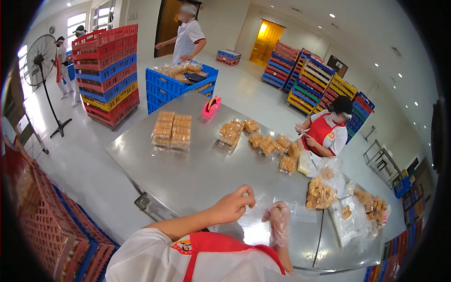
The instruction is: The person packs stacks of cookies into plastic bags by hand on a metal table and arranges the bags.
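My left hand is bare and held over the near edge of the steel table, its fingers curled into a pinch. Beside its fingertips is a faint piece of clear plastic; whether the fingers grip it is hard to see. Close by on the right, my right hand wears a clear plastic glove, fingers bent inward; what they hold, if anything, is hidden. A flat clear bag lies on the table just right of that hand.
Packed biscuits stand on the table's left, with more packs mid-table. A pink tape dispenser, a bag of biscuits and plastic bags lie around. A co-worker stands opposite; another stands behind blue crates.
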A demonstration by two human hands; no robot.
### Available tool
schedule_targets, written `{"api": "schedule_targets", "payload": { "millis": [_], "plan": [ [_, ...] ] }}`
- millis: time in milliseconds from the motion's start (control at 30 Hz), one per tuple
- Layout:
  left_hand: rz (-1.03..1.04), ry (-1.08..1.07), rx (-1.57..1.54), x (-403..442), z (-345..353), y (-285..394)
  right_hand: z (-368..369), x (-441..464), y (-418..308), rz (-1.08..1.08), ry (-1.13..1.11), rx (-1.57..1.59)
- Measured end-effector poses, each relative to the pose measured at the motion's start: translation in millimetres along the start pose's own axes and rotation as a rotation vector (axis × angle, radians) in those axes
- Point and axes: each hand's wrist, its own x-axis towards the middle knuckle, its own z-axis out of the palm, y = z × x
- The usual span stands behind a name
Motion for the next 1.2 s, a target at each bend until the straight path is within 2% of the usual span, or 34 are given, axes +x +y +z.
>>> {"api": "schedule_targets", "payload": {
  "millis": [67, 167, 267, 367, 467, 500, 600, 800, 900, 967, 1067, 1200],
  "plan": [
    [-0.001, -0.077, 0.069, -0.8, 2.1, 3.1, -9.8, 1.1, 0.2, 0.058, 0.024, -0.005],
    [0.029, -0.144, 0.148, 0.0, 3.0, 4.7, -14.5, 4.8, 16.8, 0.033, 0.021, 0.029],
    [0.031, -0.211, 0.348, 1.0, 2.4, 7.1, -2.7, -0.4, 4.3, 0.005, 0.002, 0.126],
    [-0.161, -0.18, 0.359, 3.9, 6.9, 16.2, -12.2, 12.7, 29.7, -0.153, -0.099, -0.221],
    [-0.143, -0.112, 0.26, 1.2, 12.4, 12.3, 17.4, -6.5, -21.0, -1.0, -0.006, -0.897],
    [-0.151, -0.093, 0.26, 0.1, 15.6, 10.7, 15.7, -5.4, -21.2, -1.006, -0.189, -0.862],
    [-0.185, -0.075, 0.224, -0.4, 23.0, 11.5, 20.8, 0.5, -26.0, -1.23, -0.269, -0.884],
    [-0.211, -0.123, 0.112, 2.4, 23.5, 25.0, 23.8, 0.0, -40.6, -1.313, -0.408, -0.704],
    [-0.237, -0.1, 0.074, 2.2, 16.5, 29.7, 22.6, -0.1, -41.4, -1.172, -0.462, -0.708],
    [-0.194, -0.027, 0.053, 2.3, 12.7, 31.6, 21.4, 2.1, -47.8, -1.125, -0.581, -0.835],
    [-0.041, -0.005, 0.267, 5.5, 7.8, 32.9, 16.2, 0.0, -53.7, -1.139, -0.699, -1.059],
    [-0.114, -0.127, 0.428, 9.9, 9.1, 54.6, 4.0, 14.2, -35.3, -1.102, -0.941, -1.563]
  ]
}}
